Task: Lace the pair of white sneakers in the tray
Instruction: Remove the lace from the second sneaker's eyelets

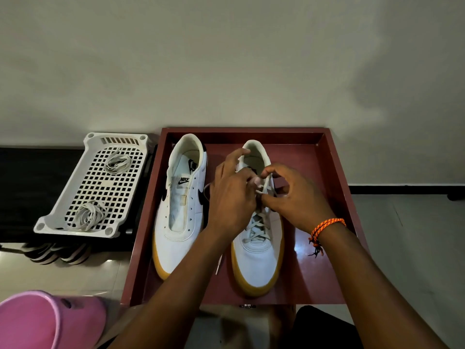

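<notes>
Your left hand (pixel 232 195) and right hand (pixel 293 197) are close together over the upper eyelets of the right-hand sneaker (pixel 258 222), fingers of both curled and pinching the pale lace (pixel 261 191) where it crosses the tongue; the fingertips nearly touch each other there. The lace is already crisscrossed through the lower eyelets of that shoe, and a loose end (pixel 219 264) trails down between the two shoes onto the tray floor. Both white sneakers stand side by side, toes toward you, in the dark red tray (pixel 337 177) (its far edge sits against the wall). The left-hand sneaker (pixel 180 207) has empty eyelets and its tongue lies bare, with a black logo printed near the top. Your right wrist wears an orange braided bracelet (pixel 327 226). To the left of the tray, a white perforated basket (pixel 63 212) rests on a dark surface and holds two coiled bundles of laces, one near its far end (pixel 117 162) and one near its close end (pixel 88 215). A pink clog (pixel 47 321) fills the lower left corner, and dark footwear sits partly hidden under the basket's stand.
</notes>
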`<action>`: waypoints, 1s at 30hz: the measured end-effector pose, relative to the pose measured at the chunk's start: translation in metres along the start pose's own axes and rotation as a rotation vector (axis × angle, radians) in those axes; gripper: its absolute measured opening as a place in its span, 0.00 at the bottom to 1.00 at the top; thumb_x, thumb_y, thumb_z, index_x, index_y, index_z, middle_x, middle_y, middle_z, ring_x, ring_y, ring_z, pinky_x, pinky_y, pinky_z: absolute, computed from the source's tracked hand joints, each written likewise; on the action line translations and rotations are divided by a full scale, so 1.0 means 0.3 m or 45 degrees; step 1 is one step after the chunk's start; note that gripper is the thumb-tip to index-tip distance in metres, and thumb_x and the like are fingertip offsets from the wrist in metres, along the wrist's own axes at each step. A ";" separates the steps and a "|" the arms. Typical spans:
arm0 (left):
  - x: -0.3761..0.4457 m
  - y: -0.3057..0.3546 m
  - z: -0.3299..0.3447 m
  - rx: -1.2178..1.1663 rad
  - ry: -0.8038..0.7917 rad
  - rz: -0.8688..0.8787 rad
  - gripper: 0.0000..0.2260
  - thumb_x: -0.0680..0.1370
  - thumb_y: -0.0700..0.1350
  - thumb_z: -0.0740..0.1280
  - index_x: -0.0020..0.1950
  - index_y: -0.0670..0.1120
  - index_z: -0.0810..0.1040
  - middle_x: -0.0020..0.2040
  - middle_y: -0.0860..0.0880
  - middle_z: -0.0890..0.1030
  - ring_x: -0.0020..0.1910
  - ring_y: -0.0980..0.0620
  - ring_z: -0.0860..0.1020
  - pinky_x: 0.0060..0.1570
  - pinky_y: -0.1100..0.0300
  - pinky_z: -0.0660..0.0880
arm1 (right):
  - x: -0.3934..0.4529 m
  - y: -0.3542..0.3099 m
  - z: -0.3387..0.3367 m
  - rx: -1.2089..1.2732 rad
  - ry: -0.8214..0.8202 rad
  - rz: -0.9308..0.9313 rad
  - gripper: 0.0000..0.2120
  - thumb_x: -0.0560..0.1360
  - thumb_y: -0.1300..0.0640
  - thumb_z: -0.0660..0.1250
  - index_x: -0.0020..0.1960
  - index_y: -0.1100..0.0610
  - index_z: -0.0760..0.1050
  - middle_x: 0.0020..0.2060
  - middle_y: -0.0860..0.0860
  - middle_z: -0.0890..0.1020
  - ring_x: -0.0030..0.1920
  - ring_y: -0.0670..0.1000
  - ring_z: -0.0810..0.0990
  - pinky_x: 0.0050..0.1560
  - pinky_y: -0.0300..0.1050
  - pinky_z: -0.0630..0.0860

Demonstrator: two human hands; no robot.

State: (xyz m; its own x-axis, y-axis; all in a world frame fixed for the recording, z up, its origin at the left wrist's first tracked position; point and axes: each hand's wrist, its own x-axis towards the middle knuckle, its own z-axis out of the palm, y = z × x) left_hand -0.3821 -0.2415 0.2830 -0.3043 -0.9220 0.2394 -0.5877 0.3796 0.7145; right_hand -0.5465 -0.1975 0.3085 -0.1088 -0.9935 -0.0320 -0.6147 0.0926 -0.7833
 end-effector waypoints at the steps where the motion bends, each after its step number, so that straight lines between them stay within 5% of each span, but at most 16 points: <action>1: 0.007 -0.008 0.001 -0.124 0.040 -0.032 0.08 0.82 0.46 0.65 0.46 0.49 0.81 0.76 0.52 0.70 0.71 0.48 0.72 0.63 0.43 0.76 | 0.001 -0.001 0.000 -0.002 0.000 0.001 0.19 0.71 0.52 0.79 0.58 0.41 0.77 0.57 0.41 0.80 0.50 0.47 0.83 0.49 0.50 0.84; 5: 0.025 -0.020 -0.024 -0.527 0.199 -0.142 0.08 0.86 0.53 0.61 0.54 0.54 0.78 0.67 0.50 0.75 0.64 0.48 0.79 0.61 0.41 0.80 | 0.000 -0.001 -0.005 -0.033 0.005 0.009 0.20 0.71 0.50 0.80 0.60 0.43 0.77 0.57 0.40 0.78 0.52 0.44 0.80 0.47 0.40 0.77; 7: 0.019 -0.025 -0.036 -0.396 0.194 -0.054 0.09 0.87 0.54 0.59 0.57 0.56 0.78 0.66 0.49 0.76 0.65 0.47 0.78 0.60 0.39 0.79 | 0.000 0.001 -0.005 -0.033 0.006 0.012 0.20 0.71 0.50 0.80 0.59 0.42 0.77 0.56 0.39 0.77 0.52 0.40 0.78 0.45 0.35 0.74; 10: -0.001 -0.015 -0.027 0.079 0.003 -0.011 0.16 0.85 0.59 0.59 0.57 0.54 0.83 0.78 0.52 0.69 0.76 0.46 0.70 0.67 0.37 0.73 | 0.001 0.002 -0.004 -0.014 0.008 0.004 0.19 0.71 0.52 0.78 0.59 0.42 0.77 0.57 0.40 0.79 0.55 0.40 0.78 0.46 0.34 0.75; 14: -0.020 0.012 0.008 0.165 -0.024 0.075 0.07 0.83 0.50 0.66 0.55 0.51 0.84 0.81 0.50 0.65 0.76 0.42 0.68 0.66 0.36 0.72 | 0.004 0.005 0.002 0.001 0.012 0.002 0.19 0.71 0.51 0.77 0.58 0.41 0.76 0.57 0.41 0.79 0.50 0.44 0.82 0.48 0.49 0.84; 17: 0.000 0.001 0.004 -0.148 0.098 0.043 0.05 0.82 0.48 0.66 0.50 0.55 0.81 0.76 0.51 0.71 0.71 0.45 0.73 0.63 0.38 0.76 | 0.005 0.012 0.004 -0.014 0.016 0.014 0.20 0.70 0.49 0.78 0.58 0.39 0.75 0.58 0.42 0.80 0.45 0.47 0.84 0.45 0.53 0.85; 21: 0.020 0.011 -0.040 -0.638 0.252 -0.142 0.07 0.85 0.51 0.64 0.57 0.64 0.79 0.64 0.49 0.79 0.62 0.46 0.81 0.58 0.37 0.81 | 0.004 0.014 0.010 -0.037 0.036 0.029 0.21 0.70 0.48 0.80 0.58 0.39 0.75 0.57 0.42 0.78 0.48 0.48 0.83 0.47 0.51 0.84; 23: 0.015 -0.006 -0.042 -0.469 0.229 -0.064 0.07 0.85 0.51 0.63 0.59 0.57 0.80 0.62 0.52 0.80 0.61 0.49 0.80 0.57 0.39 0.81 | 0.004 0.014 0.010 -0.038 0.041 0.027 0.20 0.70 0.49 0.80 0.57 0.39 0.75 0.57 0.41 0.78 0.48 0.46 0.82 0.44 0.44 0.81; 27: -0.016 -0.016 -0.001 0.155 -0.047 0.021 0.12 0.83 0.57 0.61 0.59 0.56 0.82 0.77 0.55 0.69 0.74 0.45 0.68 0.67 0.40 0.71 | 0.008 0.013 0.008 -0.019 0.028 0.001 0.19 0.71 0.51 0.78 0.58 0.41 0.76 0.56 0.41 0.79 0.49 0.45 0.81 0.43 0.40 0.79; 30: -0.018 -0.002 0.019 0.043 -0.020 0.046 0.03 0.82 0.48 0.68 0.52 0.54 0.81 0.79 0.56 0.68 0.70 0.44 0.69 0.61 0.47 0.72 | 0.009 0.015 0.010 -0.016 0.024 0.001 0.19 0.71 0.51 0.77 0.58 0.41 0.76 0.55 0.40 0.78 0.49 0.47 0.83 0.44 0.44 0.83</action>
State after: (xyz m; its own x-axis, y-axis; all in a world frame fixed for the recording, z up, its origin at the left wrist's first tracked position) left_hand -0.3843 -0.2364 0.2775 -0.3374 -0.9065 0.2538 -0.6008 0.4150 0.6832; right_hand -0.5472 -0.2000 0.3031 -0.1237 -0.9921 -0.0206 -0.6243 0.0939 -0.7755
